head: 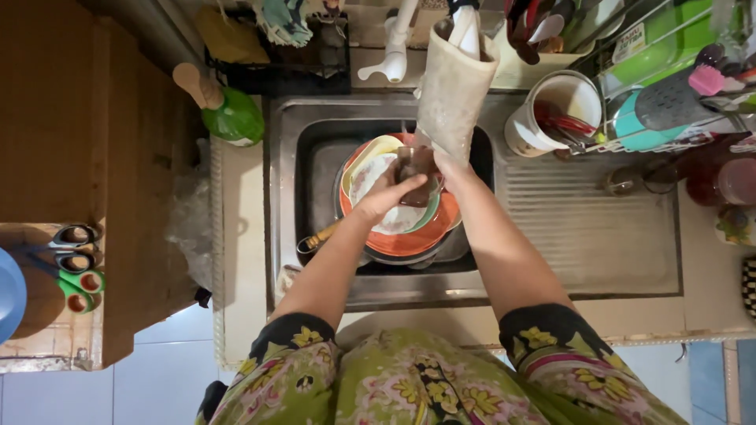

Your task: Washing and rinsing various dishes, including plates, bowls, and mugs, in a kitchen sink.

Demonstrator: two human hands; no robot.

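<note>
Our left hand [383,193] grips a brown glass [416,175] over the sink [315,149]. Our right hand [450,164] closes on its other side, above stacked plates [409,232].

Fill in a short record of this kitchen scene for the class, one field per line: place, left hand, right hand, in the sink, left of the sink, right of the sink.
Place: steel sink seen from above
Left hand: left hand grips a brownish glass
Right hand: right hand touches the same glass, partly hidden by a cloth-wrapped tap
In the sink: orange bowl with stacked plates
Left of the sink: green bottle, scissors
Right of the sink: ribbed draining board, white mug with utensils
</note>
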